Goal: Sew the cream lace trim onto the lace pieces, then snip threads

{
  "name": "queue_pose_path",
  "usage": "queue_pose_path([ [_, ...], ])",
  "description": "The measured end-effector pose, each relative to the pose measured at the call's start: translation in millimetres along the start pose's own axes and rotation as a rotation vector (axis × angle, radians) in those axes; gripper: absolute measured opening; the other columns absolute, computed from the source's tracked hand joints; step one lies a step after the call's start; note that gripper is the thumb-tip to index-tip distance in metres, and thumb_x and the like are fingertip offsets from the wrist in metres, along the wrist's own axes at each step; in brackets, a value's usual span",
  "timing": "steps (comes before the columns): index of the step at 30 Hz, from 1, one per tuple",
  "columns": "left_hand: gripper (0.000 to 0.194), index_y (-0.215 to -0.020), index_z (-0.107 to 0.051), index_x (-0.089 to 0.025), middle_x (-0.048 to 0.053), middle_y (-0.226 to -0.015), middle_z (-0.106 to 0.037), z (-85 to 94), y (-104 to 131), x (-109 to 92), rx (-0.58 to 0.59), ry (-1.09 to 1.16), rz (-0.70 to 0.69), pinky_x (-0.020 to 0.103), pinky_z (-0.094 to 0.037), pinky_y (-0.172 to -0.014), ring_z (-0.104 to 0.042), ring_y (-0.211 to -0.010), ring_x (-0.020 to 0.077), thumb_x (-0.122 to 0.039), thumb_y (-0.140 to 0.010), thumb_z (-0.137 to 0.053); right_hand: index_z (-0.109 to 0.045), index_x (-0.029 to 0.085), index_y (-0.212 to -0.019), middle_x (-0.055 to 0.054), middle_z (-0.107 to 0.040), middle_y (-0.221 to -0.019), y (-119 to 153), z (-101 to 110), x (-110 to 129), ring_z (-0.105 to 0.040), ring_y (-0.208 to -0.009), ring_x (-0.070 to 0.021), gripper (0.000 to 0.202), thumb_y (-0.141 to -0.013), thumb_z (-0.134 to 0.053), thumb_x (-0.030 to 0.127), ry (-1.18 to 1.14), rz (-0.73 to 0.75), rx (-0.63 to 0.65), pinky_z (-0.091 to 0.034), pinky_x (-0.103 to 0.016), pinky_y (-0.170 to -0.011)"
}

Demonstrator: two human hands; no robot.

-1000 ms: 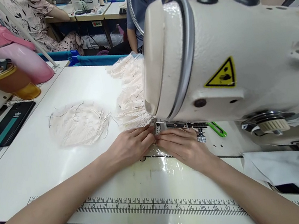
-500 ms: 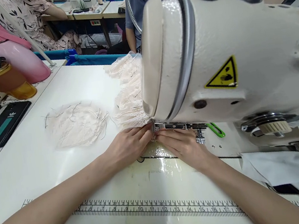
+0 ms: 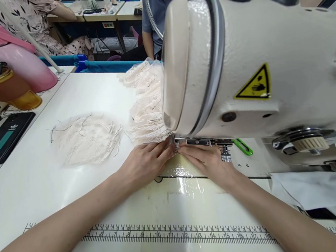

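At the sewing machine (image 3: 191,68), my left hand (image 3: 145,162) presses its closed fingers on the near end of a pale pink lace fabric (image 3: 147,114), just left of the presser foot. My right hand (image 3: 211,162) has its fingers together at the fabric's edge on the foot's other side, partly under the machine head. The fingertips of both hands nearly meet. Gathered in ruffles, the lace runs away behind the needle area, which the machine head partly hides. A separate round lace piece (image 3: 86,140) with loose dark threads lies on the left.
A green thread snipper (image 3: 243,147) lies right of the foot. White cloth (image 3: 329,190) rests at the lower right. A phone (image 3: 4,140), an amber cup (image 3: 4,89) and a pink bottle (image 3: 16,60) stand or lie on the left. Two people sit beyond the table.
The camera view has shifted slightly, so the machine head appears a little farther right. Both hands stay at the presser foot, with the right fingers slightly lower and less spread.
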State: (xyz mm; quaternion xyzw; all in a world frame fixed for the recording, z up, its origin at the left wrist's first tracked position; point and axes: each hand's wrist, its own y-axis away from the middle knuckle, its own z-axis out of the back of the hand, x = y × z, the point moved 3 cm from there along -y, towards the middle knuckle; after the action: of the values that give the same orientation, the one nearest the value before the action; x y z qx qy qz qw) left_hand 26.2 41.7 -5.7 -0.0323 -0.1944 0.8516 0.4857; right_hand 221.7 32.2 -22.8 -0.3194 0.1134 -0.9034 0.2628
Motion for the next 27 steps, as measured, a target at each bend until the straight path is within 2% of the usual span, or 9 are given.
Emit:
queue_pose_path([
  [3, 0.033, -0.122, -0.058, -0.010, 0.015, -0.123, -0.064, -0.3, 1, 0, 0.001, -0.017, -0.013, 0.034, -0.058, -0.073, -0.068, -0.096, 0.0224, -0.016, -0.097, -0.038, -0.069, 0.030, -0.112, 0.001, -0.072, -0.111, 3, -2, -8, -0.071, -0.091, -0.0151, 0.026, -0.094, -0.052, 0.021, 0.067, 0.013, 0.002, -0.058, -0.031, -0.085],
  [7, 0.033, -0.123, -0.058, -0.011, 0.015, -0.122, -0.065, 0.3, 0, 1, 0.000, -0.032, -0.016, 0.032, -0.057, -0.073, -0.068, -0.095, 0.0218, -0.018, -0.097, -0.039, -0.062, 0.035, -0.124, 0.001, -0.073, -0.108, 7, -7, -18, -0.071, -0.087, -0.0164, 0.032, -0.094, -0.054, 0.027, 0.120, 0.030, -0.019, -0.057, -0.032, -0.079],
  [11, 0.033, -0.122, -0.059, -0.011, 0.014, -0.119, -0.066, 0.1, -1, 1, -0.002, -0.016, -0.001, 0.033, -0.056, -0.073, -0.068, -0.093, 0.0217, -0.019, -0.097, -0.039, -0.060, 0.034, -0.128, -0.002, -0.072, -0.110, 11, -12, -27, -0.071, -0.087, -0.0191, 0.036, -0.093, -0.056, 0.031, 0.141, 0.038, -0.039, -0.057, -0.035, -0.079],
  [15, 0.033, -0.122, -0.059, -0.012, 0.012, -0.116, -0.067, -2.6, -1, 2, 0.013, -0.005, 0.019, 0.033, -0.055, -0.072, -0.068, -0.093, 0.0218, -0.020, -0.097, -0.040, -0.063, 0.032, -0.125, -0.002, -0.074, -0.105, 12, -14, -31, -0.071, -0.085, -0.0191, 0.033, -0.093, -0.055, 0.031, 0.181, 0.041, -0.080, -0.056, -0.033, -0.077],
  [21, 0.031, -0.120, -0.061, -0.013, 0.011, -0.117, -0.067, 0.2, -3, 2, -0.011, -0.016, 0.029, 0.033, -0.055, -0.075, -0.066, -0.098, 0.0221, -0.020, -0.097, -0.042, -0.069, 0.029, -0.113, 0.000, -0.075, -0.102, 4, -7, -17, -0.071, -0.083, -0.0169, 0.025, -0.094, -0.053, 0.031, 0.195, 0.019, -0.099, -0.056, -0.032, -0.075],
  [24, 0.029, -0.116, -0.062, -0.012, 0.010, -0.120, -0.066, 5.2, -5, -2, -0.067, -0.045, -0.026, 0.032, -0.054, -0.085, -0.064, -0.105, 0.0210, -0.011, -0.095, -0.042, -0.071, 0.028, -0.109, -0.001, -0.075, -0.100, 1, 2, -5, -0.071, -0.085, -0.0186, 0.022, -0.092, -0.058, 0.031, 0.235, -0.031, -0.086, -0.054, -0.035, -0.081],
  [27, 0.031, -0.117, -0.061, -0.009, 0.011, -0.117, -0.067, 5.5, -5, -4, -0.072, -0.044, -0.064, 0.032, -0.052, -0.090, -0.063, -0.108, 0.0206, -0.006, -0.095, -0.040, -0.071, 0.027, -0.109, -0.001, -0.075, -0.098, 1, 6, 5, -0.071, -0.084, -0.0186, 0.023, -0.092, -0.058, 0.033, 0.225, -0.006, -0.046, -0.054, -0.034, -0.080],
])
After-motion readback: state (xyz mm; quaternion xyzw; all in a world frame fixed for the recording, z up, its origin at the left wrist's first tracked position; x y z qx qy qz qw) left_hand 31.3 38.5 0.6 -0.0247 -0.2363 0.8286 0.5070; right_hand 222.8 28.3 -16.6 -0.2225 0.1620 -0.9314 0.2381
